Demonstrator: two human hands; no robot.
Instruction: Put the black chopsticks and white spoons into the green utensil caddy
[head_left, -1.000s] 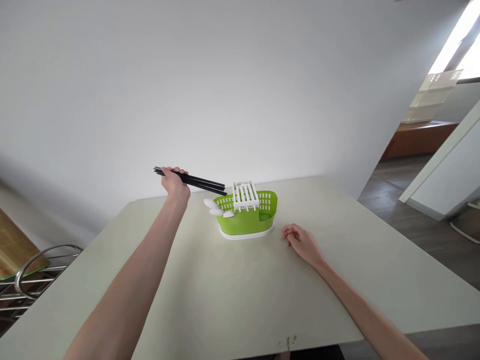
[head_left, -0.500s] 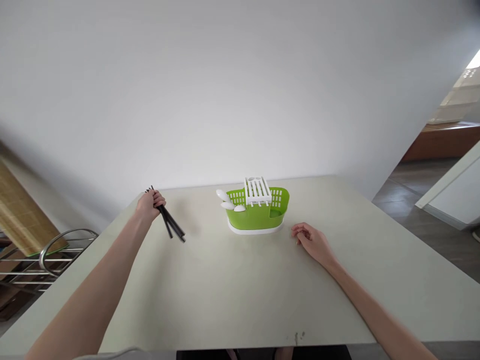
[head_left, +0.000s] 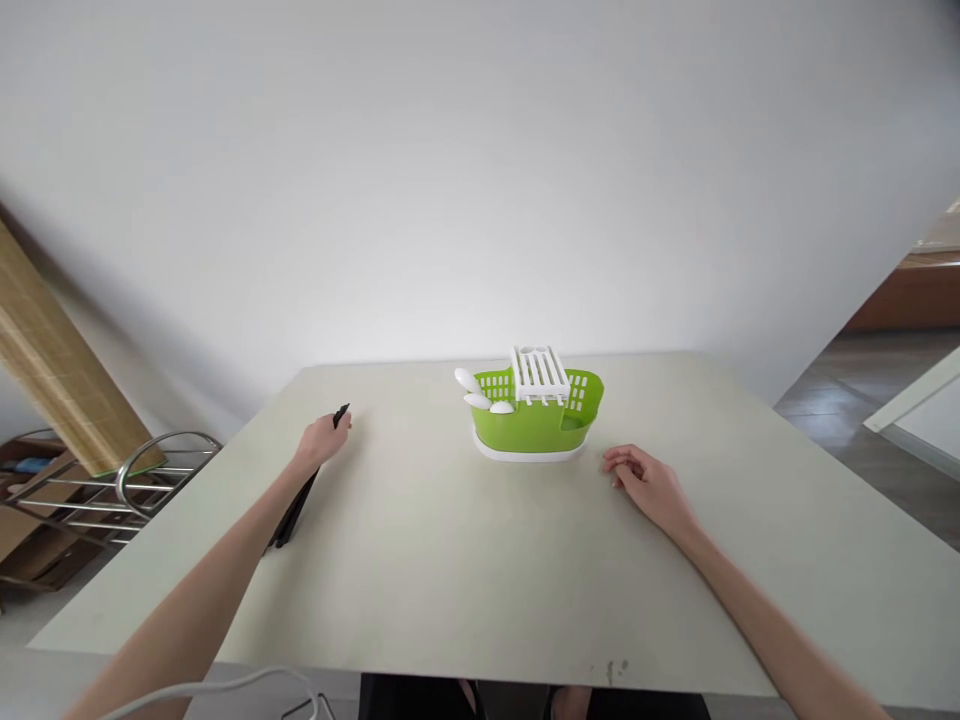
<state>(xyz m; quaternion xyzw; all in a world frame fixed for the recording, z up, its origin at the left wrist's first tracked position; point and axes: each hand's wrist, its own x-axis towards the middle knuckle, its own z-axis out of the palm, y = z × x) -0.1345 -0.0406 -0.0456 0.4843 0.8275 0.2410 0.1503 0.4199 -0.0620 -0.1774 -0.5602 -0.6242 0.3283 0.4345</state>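
Note:
My left hand point(head_left: 324, 440) is closed around a bundle of black chopsticks point(head_left: 297, 508) over the left side of the table. Their tips poke out past my fingers, and the other ends slant down towards me, partly behind my forearm. On the table's right half rests my right hand point(head_left: 654, 492), its fingers loosely bent with nothing in them. Just to the left of it stands a green plastic basket point(head_left: 517, 434) on a white base. A white slatted rack point(head_left: 541, 375) sits across the basket's top, and white spoons point(head_left: 466, 380) lean out at its left end.
The pale table point(head_left: 480, 570) backs onto a white wall point(head_left: 480, 180). Beyond its left edge are a metal rack point(head_left: 127, 490) and a leaning bamboo-coloured panel point(head_left: 67, 350). A white cable point(head_left: 217, 684) hangs near my left forearm.
The chopsticks in my left hand have swung from pointing right to pointing down towards me. My view has shifted slightly left. My right hand keeps its place beside the basket.

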